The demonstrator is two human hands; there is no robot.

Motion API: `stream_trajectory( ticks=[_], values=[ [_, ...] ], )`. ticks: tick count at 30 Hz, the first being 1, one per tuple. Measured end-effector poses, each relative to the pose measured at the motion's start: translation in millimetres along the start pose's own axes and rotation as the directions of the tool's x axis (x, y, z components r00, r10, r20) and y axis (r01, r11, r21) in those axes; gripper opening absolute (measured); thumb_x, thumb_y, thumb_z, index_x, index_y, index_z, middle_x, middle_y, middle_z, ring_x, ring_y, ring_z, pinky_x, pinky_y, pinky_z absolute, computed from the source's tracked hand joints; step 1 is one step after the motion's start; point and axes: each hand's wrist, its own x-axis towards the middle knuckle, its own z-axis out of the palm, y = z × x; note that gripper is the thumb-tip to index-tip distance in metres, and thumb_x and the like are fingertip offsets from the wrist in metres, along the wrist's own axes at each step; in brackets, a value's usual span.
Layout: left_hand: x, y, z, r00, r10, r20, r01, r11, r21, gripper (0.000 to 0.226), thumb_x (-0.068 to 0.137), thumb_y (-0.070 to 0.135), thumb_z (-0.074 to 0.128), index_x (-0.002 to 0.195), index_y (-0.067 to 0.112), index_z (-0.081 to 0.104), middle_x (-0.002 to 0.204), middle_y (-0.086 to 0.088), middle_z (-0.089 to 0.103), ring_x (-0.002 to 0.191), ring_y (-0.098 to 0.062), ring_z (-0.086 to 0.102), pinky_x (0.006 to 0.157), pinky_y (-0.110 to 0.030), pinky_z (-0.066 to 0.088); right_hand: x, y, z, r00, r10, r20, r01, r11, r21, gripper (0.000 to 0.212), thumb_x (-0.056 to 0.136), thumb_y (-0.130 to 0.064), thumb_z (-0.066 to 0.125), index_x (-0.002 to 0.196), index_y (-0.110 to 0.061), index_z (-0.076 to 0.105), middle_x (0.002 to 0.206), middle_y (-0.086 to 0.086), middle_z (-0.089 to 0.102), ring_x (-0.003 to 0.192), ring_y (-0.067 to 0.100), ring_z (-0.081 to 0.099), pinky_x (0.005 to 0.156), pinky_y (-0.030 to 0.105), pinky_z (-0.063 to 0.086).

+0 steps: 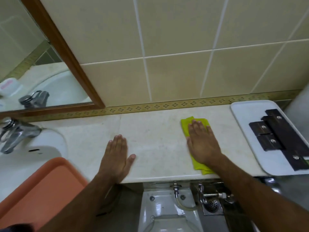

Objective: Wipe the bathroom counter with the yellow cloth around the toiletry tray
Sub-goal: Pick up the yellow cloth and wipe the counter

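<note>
Beside the tray (pixel 240 111), flat right hand (pixel 203 143) presses yellow cloth (pixel 187 124); left hand (pixel 117 156) open

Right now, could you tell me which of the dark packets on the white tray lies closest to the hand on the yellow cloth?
The small square dark packet at the tray's left side, nearest the right hand; the other packets lie farther right or nearer the front edge.
</note>
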Motion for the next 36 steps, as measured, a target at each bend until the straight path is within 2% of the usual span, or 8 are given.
stream_trajectory(
  ticks=[4,12,18,22,27,31,34,36],
  values=[
    [1.9,0.7,0.5,1.0,0.0,-0.007,-0.001,1.0,-0.015,0.081,0.092,0.059,0.004,0.153,0.007,0.002,0.164,-0.013,-0.002,0.151,-0.023,-0.006,0.122,-0.04,-0.003,0.9,49.0,-8.4,0.997,-0.009,0.081,0.014,0.999,-0.051,0.063,0.094,-0.035,0.033,0.149,-0.006,0.027,0.159,0.014,0.026,0.147,0.029,0.022,0.12,0.048,0.016],
    [2.4,-3.7,6.7,0.999,0.008,-0.043,-0.01,0.999,-0.047,0.082,0.092,0.061,0.002,0.153,0.007,0.01,0.163,-0.012,0.007,0.151,-0.022,0.003,0.123,-0.043,0.003,5.6,111.9,-21.7,0.981,0.027,0.191,-0.038,0.998,0.052,0.06,0.096,-0.017,0.041,0.151,-0.004,0.021,0.161,0.015,0.015,0.149,0.031,0.013,0.121,0.043,0.013],
    [4.9,-5.7,8.0,0.998,-0.002,-0.057,-0.001,0.999,-0.052,0.08,0.093,0.06,0.003,0.152,0.008,0.013,0.163,-0.012,0.012,0.151,-0.023,0.007,0.122,-0.043,0.005,-23.8,96.0,-16.8,0.986,0.152,0.072,-0.164,0.962,0.219,0.059,0.092,-0.012,0.046,0.148,-0.005,0.03,0.159,0.015,0.023,0.147,0.034,0.017,0.12,0.047,0.017],
    [2.1,-3.2,3.3,0.998,-0.001,-0.069,-0.003,0.998,-0.062,0.078,0.094,0.057,0.006,0.152,0.007,0.018,0.162,-0.014,0.018,0.15,-0.025,0.012,0.122,-0.045,0.007,-51.2,70.0,-7.8,0.959,0.283,0.016,-0.28,0.933,0.227,0.056,0.088,-0.015,0.048,0.142,-0.004,0.037,0.156,0.02,0.028,0.144,0.04,0.021,0.117,0.051,0.021],
    [-2.6,6.3,-8.7,0.997,-0.026,-0.069,0.024,0.999,-0.024,0.077,0.093,0.053,0.007,0.15,0.004,0.02,0.16,-0.017,0.02,0.15,-0.028,0.013,0.123,-0.047,0.01,-61.9,8.1,-3.2,0.915,0.403,-0.009,-0.401,0.912,0.09,0.059,0.088,-0.024,0.047,0.142,-0.003,0.036,0.155,0.022,0.03,0.141,0.042,0.026,0.114,0.054,0.025],
    [-11.9,-4.6,-28.6,0.989,-0.113,-0.098,0.105,0.991,-0.08,0.076,0.094,0.051,0.009,0.15,0.001,0.019,0.16,-0.019,0.019,0.149,-0.03,0.014,0.123,-0.046,0.009,-52.2,-66.0,0.0,0.94,0.341,0.023,-0.342,0.936,0.086,0.06,0.092,-0.029,0.04,0.146,-0.005,0.03,0.158,0.02,0.023,0.144,0.041,0.02,0.116,0.054,0.021],
    [-37.6,-49.5,-42.8,0.959,-0.221,-0.175,0.201,0.972,-0.126,0.076,0.095,0.053,0.01,0.147,-0.001,0.022,0.156,-0.025,0.026,0.146,-0.036,0.023,0.12,-0.05,0.016,-34.8,-132.7,7.7,0.969,0.241,0.06,-0.247,0.961,0.128,0.062,0.094,-0.03,0.037,0.149,-0.004,0.024,0.16,0.021,0.017,0.146,0.041,0.013,0.118,0.055,0.014],
    [-60.7,-77.3,-45.9,0.939,-0.305,-0.157,0.282,0.947,-0.152,0.079,0.094,0.056,0.008,0.146,-0.002,0.023,0.154,-0.027,0.027,0.145,-0.038,0.023,0.119,-0.052,0.018,-20.1,-175.7,12.5,0.983,0.172,0.065,-0.18,0.971,0.159,0.062,0.095,-0.03,0.036,0.149,-0.004,0.022,0.16,0.021,0.015,0.147,0.042,0.01,0.118,0.056,0.011]
  ],
)
